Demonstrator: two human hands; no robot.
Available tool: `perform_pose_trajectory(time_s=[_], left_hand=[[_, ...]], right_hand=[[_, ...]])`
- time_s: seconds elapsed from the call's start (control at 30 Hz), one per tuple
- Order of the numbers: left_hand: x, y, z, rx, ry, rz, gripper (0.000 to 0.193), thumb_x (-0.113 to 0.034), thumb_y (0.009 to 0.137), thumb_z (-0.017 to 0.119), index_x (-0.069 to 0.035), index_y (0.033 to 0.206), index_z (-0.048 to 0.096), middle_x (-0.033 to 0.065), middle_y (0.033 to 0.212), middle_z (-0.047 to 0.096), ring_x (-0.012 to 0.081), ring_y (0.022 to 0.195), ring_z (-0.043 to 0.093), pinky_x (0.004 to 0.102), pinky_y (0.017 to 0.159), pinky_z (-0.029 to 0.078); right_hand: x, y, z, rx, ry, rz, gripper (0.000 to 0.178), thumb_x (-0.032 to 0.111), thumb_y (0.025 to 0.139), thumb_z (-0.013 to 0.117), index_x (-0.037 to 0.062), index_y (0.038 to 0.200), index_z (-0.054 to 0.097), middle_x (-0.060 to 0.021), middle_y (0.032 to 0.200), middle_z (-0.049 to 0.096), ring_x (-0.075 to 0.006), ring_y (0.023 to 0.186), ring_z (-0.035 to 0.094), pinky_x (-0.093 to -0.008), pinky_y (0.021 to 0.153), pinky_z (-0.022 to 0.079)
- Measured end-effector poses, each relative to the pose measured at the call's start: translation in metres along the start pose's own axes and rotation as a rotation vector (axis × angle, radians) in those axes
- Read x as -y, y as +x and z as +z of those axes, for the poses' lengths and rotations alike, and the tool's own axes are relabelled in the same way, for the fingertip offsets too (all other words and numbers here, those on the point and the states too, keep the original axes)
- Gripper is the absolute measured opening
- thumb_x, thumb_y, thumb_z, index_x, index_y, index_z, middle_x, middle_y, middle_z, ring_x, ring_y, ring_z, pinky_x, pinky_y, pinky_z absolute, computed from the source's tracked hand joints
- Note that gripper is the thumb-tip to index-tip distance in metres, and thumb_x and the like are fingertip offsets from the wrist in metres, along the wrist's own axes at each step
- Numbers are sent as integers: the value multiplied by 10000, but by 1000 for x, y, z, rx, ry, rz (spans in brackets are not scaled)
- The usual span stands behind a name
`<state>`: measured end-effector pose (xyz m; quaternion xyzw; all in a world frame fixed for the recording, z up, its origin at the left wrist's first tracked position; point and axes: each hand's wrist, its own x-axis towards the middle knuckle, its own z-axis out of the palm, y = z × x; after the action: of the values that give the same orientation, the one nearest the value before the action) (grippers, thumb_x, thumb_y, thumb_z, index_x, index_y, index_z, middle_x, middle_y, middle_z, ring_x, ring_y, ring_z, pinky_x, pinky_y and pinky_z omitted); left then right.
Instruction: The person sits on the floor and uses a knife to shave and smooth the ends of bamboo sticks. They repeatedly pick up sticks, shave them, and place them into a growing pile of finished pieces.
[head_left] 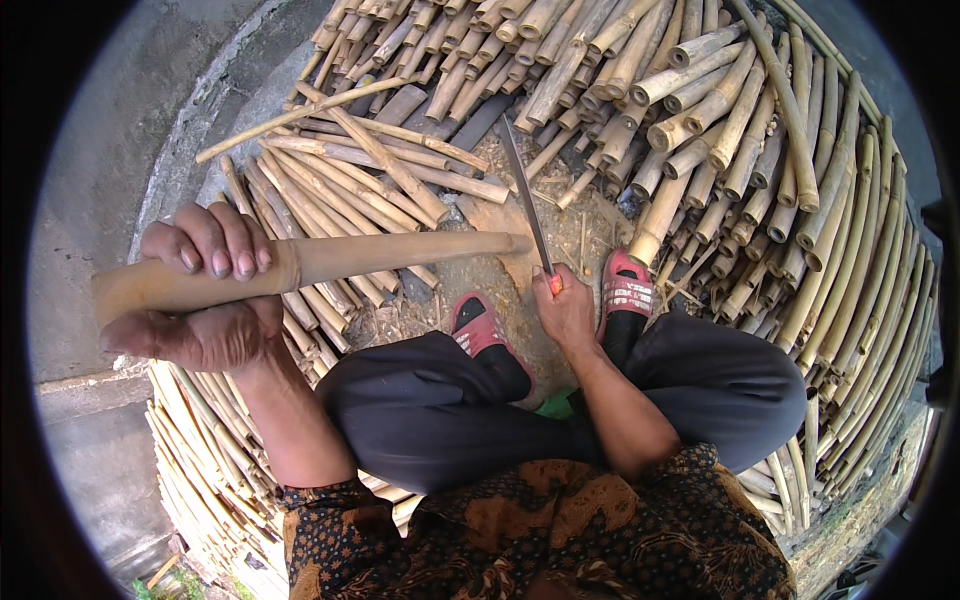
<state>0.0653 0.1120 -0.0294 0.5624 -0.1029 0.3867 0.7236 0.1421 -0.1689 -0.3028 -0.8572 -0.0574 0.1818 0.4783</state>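
Note:
My left hand (pixel 215 285) is closed round the thick end of a bamboo pole (pixel 390 257), fingers over the top and thumb beneath. The pole lies level across the view, its thinner end pointing right. In my right hand (pixel 566 310) is the orange-red handle of a long-bladed knife (pixel 527 195). Its narrow dark blade slants up and away to the left, close to the pole's thin end. Whether blade and pole touch, I cannot tell.
Cut bamboo pieces (pixel 640 90) are heaped ahead and to the right. More bamboo sticks (pixel 330 180) lie at the left, and a bundle (pixel 215 470) is beside my left arm. My feet in red sandals (pixel 626 290) rest on the dirt ground. A concrete wall (pixel 100 200) stands left.

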Motion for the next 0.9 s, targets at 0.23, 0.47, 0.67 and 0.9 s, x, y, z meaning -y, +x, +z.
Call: perform_pose_trajectory(time_s=[0.23,0.47,0.67,0.9], left_hand=[[2,5,4,10,-25,9,926,-997,708,434,-84,841,513,44,740,455,153,618,516,285,518,516],[4,0,7,-53,26,0,919,-1006,717,376,-100,818,492,50,720,459,154,598,523,293,516,526],[7,4,13,-46,69,15,898,-984,754,378,-96,811,498,54,704,455,149,585,507,292,504,509],[8,3,19,-18,29,9,903,-985,761,351,-93,800,487,55,691,445,152,571,487,289,491,502]], right_hand=[[18,2,8,116,-254,37,302,304,934,659,5,973,675,-276,800,680,-480,807,680,-517,727,541],[31,-6,0,-25,20,-223,328,317,949,649,-10,922,652,-287,823,687,-489,834,681,-533,714,538],[26,-5,5,63,-204,-108,366,364,966,641,1,926,664,-258,768,666,-466,742,665,-493,678,523],[25,-5,-2,6,15,-188,357,367,948,643,12,955,684,-284,842,684,-486,823,681,-533,726,529]])
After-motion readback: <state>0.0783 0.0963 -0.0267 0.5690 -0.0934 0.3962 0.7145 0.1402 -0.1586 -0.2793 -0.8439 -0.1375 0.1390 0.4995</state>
